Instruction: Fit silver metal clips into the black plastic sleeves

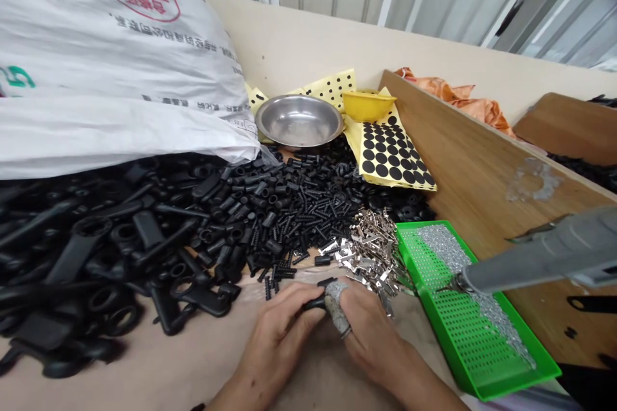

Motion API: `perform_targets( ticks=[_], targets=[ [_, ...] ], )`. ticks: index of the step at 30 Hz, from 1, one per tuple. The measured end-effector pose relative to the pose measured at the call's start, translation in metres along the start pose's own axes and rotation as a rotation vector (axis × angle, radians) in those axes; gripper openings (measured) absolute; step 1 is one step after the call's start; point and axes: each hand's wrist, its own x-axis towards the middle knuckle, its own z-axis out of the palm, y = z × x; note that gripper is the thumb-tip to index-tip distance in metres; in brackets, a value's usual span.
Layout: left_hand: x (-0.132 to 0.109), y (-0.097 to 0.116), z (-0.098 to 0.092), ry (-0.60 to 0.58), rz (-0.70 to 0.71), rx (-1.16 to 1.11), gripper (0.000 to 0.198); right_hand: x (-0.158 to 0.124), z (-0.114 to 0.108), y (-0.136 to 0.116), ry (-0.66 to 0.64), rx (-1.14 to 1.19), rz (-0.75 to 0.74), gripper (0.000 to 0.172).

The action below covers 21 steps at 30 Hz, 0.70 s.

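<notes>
Close together at the front of the table, both hands hold one small black plastic part. My left hand has its thumb and fingers closed on the part's left end. Grey wrapping covers a finger of my right hand, which is closed at the part's other end. The fingers hide most of the part, so its full shape cannot be made out. Just beyond the hands lie a heap of small shiny metal clips and many ribbed black pins.
Large black plastic handles pile up at left, below a white sack. A steel bowl, yellow bowl and black-dot sticker sheets stand behind. At right, a grey power screwdriver overhangs a green basket of small screws.
</notes>
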Motion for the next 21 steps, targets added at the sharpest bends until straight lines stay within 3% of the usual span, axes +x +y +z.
perform_targets(
  ticks=[7,12,15,21],
  targets=[
    [0.017,-0.003,-0.002,0.019,0.212,0.193,0.017,0.004,-0.005,0.002,-0.036,-0.054,0.150,0.023],
    [0.037,-0.017,0.001,-0.020,0.083,0.275,0.018,0.014,-0.013,0.017,0.028,-0.045,0.288,0.019],
    [0.040,-0.023,0.006,-0.028,0.064,0.280,0.019,0.013,-0.009,0.027,0.048,-0.072,0.250,0.018],
    [0.038,-0.022,0.006,-0.019,0.078,0.249,0.020,0.015,-0.005,0.026,-0.049,-0.111,0.164,0.020]
  ],
)
